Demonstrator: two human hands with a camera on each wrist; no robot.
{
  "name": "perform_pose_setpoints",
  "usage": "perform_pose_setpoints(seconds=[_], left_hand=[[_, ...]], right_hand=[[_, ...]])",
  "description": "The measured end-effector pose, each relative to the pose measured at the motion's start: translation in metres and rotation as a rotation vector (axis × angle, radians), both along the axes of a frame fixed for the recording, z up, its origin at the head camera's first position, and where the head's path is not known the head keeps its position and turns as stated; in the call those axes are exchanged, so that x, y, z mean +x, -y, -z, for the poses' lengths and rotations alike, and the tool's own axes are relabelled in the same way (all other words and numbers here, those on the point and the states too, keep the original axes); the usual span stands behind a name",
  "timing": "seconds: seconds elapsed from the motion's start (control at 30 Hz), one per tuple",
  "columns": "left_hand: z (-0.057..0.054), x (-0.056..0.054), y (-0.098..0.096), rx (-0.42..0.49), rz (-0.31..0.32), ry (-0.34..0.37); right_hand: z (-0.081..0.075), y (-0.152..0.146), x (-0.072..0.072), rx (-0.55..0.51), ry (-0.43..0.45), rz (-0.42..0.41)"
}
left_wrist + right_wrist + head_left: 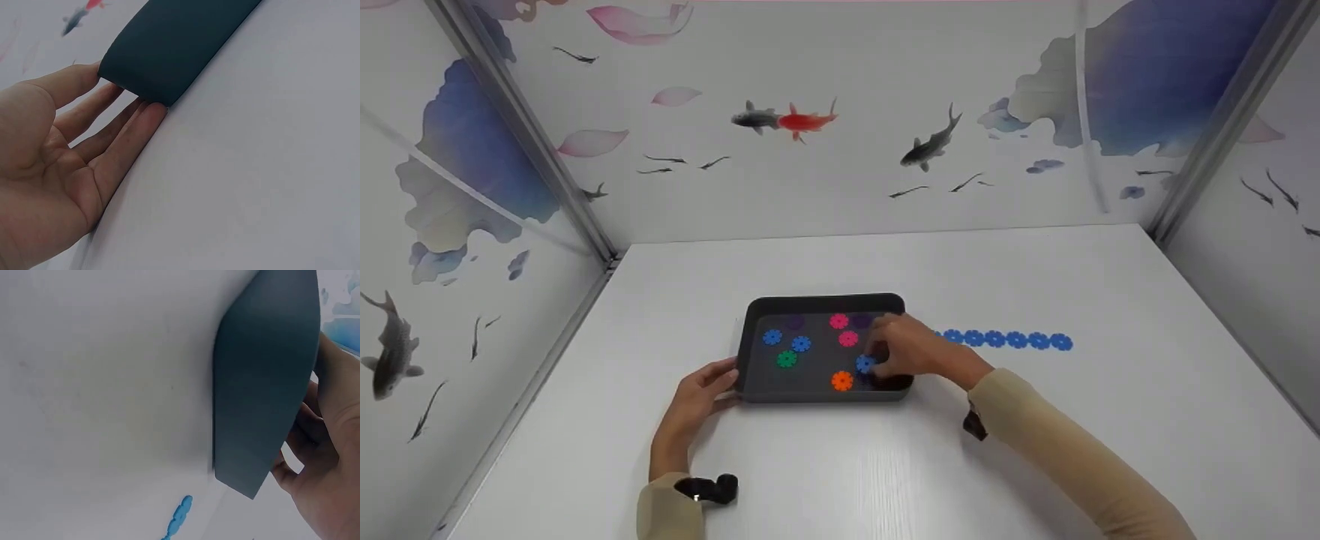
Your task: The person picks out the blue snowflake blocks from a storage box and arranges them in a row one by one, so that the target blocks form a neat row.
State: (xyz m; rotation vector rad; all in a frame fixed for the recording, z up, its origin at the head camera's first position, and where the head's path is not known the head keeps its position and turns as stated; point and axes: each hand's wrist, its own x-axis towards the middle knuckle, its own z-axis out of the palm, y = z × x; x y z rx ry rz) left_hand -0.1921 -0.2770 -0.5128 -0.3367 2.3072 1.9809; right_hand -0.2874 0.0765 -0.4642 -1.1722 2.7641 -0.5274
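Observation:
A dark grey tray (pixel 810 397) lies on the table with flower-shaped plastic discs in it. Against its left end rests my left hand (pixel 697 397), fingers extended and touching the outer wall; the left wrist view shows the thumb near the rim and the other fingers lower down. My right hand (pixel 911 346) reaches over the tray's right side and pinches a blue disc (pixel 865 364) between thumb and fingers. In the right wrist view the tray wall (pixel 261 382) hides those fingertips. An orange disc (pixel 842 381) lies just left of the pinched one.
Other discs in the tray include a green one (pixel 787 359), blue ones (pixel 772 337), pink ones (pixel 848 339) and dark purple ones (pixel 796 322). Right of the tray, a straight row of blue discs (pixel 1018 340) lies on the white table (pixel 810 472). Printed panels enclose the table.

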Motion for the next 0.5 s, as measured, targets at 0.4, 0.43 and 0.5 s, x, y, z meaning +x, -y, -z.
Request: perform_pose_setpoints(seconds=[0.4,0.43,0.5], left_hand=[[0.002,-0.001,0.001,0.017,-0.004,0.004],[0.002,-0.002,0.001,0.015,-0.005,0.005],[0.002,-0.001,0.0,0.013,-0.001,0.005]], right_hand=[[-0.026,-0.036,-0.005,-0.112,-0.039,0.041],[-0.028,-0.04,-0.005,-0.122,-0.043,0.041],[-0.032,-0.049,-0.006,-0.14,-0.063,0.043]])
